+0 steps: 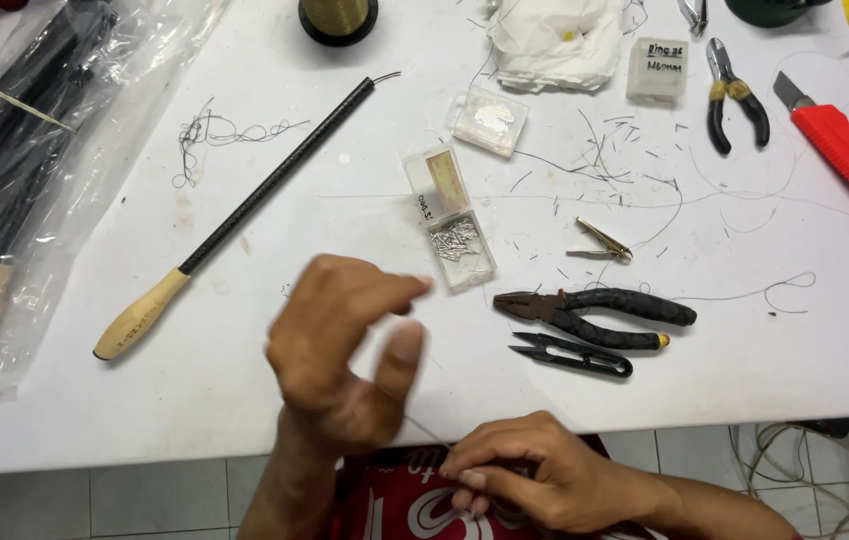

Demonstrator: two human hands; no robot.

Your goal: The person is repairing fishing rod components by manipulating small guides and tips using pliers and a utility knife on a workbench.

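Observation:
My left hand [340, 350] is raised over the front of the white table [245, 400], blurred, its thumb and fingers drawn together as if pinching a thin line. A fine thread [430, 430] runs from it down to my right hand [530, 480], which sits below the table edge with its fingertips pinched on that thread. Just beyond my left hand lies an open clear plastic box [453, 222] with several small metal pins in it.
Black pliers [595, 312] and black thread snips [570, 353] lie right of my hands. A long black rod with a pale wooden handle [245, 215] crosses the left half. A bag of rods [20, 170], small pliers [735, 95], red knife [845, 150], clear boxes and wire scraps lie farther back.

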